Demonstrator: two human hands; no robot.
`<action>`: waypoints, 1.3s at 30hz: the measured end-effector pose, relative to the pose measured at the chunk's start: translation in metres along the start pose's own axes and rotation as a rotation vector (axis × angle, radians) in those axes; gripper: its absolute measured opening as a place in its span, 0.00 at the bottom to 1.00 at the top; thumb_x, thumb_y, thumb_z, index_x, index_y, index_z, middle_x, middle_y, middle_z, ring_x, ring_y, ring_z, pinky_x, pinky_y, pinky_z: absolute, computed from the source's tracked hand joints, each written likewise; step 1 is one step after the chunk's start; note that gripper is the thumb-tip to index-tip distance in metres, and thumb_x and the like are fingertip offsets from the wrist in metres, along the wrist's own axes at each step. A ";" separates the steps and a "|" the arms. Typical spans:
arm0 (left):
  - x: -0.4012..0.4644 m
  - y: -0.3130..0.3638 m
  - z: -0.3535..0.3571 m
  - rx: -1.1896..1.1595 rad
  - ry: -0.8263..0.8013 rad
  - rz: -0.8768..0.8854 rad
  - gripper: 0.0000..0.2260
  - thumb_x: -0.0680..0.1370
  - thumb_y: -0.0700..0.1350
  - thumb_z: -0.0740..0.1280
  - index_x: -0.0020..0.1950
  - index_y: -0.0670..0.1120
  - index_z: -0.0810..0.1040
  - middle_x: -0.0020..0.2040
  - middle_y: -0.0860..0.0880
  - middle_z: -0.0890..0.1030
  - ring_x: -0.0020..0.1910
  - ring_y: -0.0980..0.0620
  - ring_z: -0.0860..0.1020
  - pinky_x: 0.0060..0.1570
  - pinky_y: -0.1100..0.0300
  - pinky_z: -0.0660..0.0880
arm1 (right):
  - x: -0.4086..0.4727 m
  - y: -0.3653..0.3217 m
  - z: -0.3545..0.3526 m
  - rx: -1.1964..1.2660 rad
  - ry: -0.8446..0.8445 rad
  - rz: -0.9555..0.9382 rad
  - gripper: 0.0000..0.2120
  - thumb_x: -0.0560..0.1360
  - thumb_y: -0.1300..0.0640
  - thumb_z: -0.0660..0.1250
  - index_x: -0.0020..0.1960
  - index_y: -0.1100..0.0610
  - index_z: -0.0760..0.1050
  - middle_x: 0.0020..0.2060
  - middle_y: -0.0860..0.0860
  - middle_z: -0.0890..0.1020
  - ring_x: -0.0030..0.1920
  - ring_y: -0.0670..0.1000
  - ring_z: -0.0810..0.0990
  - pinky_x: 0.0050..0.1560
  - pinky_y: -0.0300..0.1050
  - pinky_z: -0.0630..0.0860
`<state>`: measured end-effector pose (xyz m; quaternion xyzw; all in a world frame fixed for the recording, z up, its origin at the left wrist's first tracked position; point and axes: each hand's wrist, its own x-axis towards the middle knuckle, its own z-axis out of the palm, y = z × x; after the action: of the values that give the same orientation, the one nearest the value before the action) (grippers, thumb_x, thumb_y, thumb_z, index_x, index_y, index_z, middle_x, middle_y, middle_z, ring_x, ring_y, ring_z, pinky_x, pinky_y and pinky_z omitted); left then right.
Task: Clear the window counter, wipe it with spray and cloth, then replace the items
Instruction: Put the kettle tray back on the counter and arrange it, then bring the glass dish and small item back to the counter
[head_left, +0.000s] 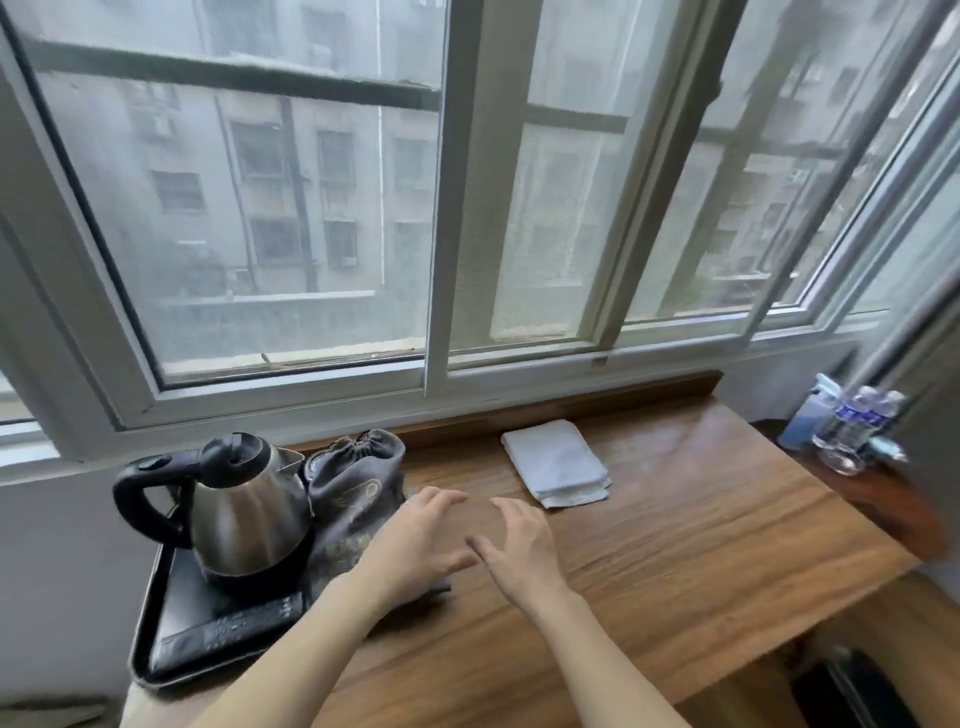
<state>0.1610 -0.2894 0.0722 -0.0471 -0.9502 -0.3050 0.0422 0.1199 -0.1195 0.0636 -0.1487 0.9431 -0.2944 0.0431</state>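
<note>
Cloth (557, 462): white, folded into a thick rectangle, lying flat at the back of the counter (675, 519), close to the sill, at about 1 o'clock from the hands. Counter of brown wood grain, glossy, running under a wide window (291, 208) with pale frames and hazy panes giving on grey buildings.

At 9 o'clock on the counter, a black tray (156, 644) carrying a steel kettle (244, 509) with black handle and lid; just beside the kettle at its 3 o'clock, touching it, a grey drawstring bag (358, 483) with gold print. A dark flat remote (249, 623) on the tray's near end.

At 3 o'clock, on a lower, redder surface beside the counter, two water bottles (857, 421) with blue labels, standing close together, and a blue container (802, 421) behind them, blurred. Dark bin (852, 691) at 5 o'clock on the floor.

Left hand (421, 540): fingers spread and nearly straight, grasping nothing, hovering by the bag's lower right edge; contact with it not clear. Right hand (519, 545): likewise released, fingers extended toward 12 o'clock, low over bare wood, just short of the cloth. Thumbs nearly meeting between the two hands.
</note>
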 end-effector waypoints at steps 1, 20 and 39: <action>0.007 0.012 0.008 0.010 -0.013 0.008 0.32 0.72 0.60 0.72 0.73 0.54 0.67 0.68 0.56 0.70 0.67 0.57 0.69 0.66 0.62 0.66 | -0.001 0.012 -0.010 0.002 0.005 0.016 0.30 0.78 0.44 0.68 0.76 0.54 0.66 0.72 0.49 0.70 0.73 0.50 0.64 0.73 0.44 0.61; 0.162 0.249 0.194 0.042 -0.250 0.127 0.34 0.73 0.62 0.71 0.74 0.55 0.63 0.71 0.55 0.68 0.68 0.55 0.68 0.66 0.59 0.69 | -0.031 0.274 -0.210 -0.007 0.111 0.315 0.33 0.79 0.38 0.63 0.78 0.51 0.61 0.75 0.49 0.66 0.76 0.52 0.60 0.76 0.51 0.62; 0.323 0.317 0.274 0.054 -0.333 0.210 0.33 0.73 0.62 0.70 0.74 0.55 0.64 0.72 0.53 0.68 0.70 0.53 0.67 0.67 0.57 0.69 | 0.064 0.390 -0.280 0.031 0.173 0.458 0.31 0.79 0.40 0.64 0.77 0.53 0.63 0.73 0.49 0.68 0.74 0.50 0.62 0.72 0.48 0.63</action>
<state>-0.1368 0.1480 0.0682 -0.1946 -0.9419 -0.2611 -0.0825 -0.0879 0.3180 0.0731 0.0957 0.9478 -0.3028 0.0299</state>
